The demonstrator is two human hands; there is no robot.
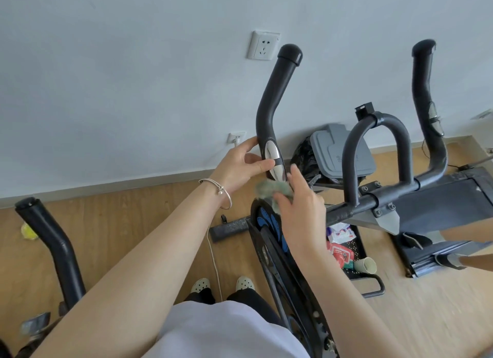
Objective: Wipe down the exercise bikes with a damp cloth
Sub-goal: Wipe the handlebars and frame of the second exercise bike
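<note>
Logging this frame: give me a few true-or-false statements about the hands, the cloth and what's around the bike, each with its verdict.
1. The left hand grips the handlebar at its silver pad. True.
2. The cloth is in the left hand. False: the right hand holds it.
3. A bracelet sits on the left wrist. True.
4. The paper cup stands upright on the bike's seat. False: it lies on its side on a black tray on the floor.
5. The upper wall socket has a plug in it. False: nothing is plugged into it.
</note>
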